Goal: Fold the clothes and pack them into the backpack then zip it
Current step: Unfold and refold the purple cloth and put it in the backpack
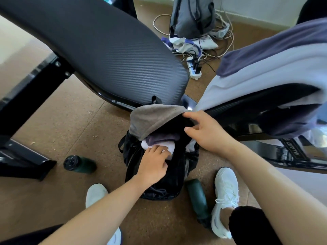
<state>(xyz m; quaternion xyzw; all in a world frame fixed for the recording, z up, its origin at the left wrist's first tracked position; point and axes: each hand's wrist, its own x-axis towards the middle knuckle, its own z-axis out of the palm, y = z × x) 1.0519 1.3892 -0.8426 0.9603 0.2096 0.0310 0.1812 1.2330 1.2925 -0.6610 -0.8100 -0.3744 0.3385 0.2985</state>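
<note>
Two hands are at the mouth of the black backpack (155,175), which stands on the brown floor (67,131) between the person's white shoes (225,195). The left hand (154,165) lies on the folded clothes (159,141) poking out of the opening, a purple piece above a white one, fingers bent over the white fold and pressing it down. The right hand (207,131) reaches to the far rim, where a grey garment (152,119) drapes over the top; its fingertips meet that cloth's edge, thumb held apart (whether it truly pinches the cloth I cannot tell).

All of this is soft, light stuff that will bunch and spring back rather than slide in neatly, so flat pressure on the stack's top should serve better than a tug at one corner. The bag itself looks limp, so its rim likely needs holding wide.

Room is tight: a black chair seat (109,55) overhangs just behind the bag, and a second chair (265,103), draped with pale and blue-grey clothing (265,68), crowds the right side. A dark green bottle (197,198) lies just beside the bag on the right; another (79,164) lies on the left, further off.
</note>
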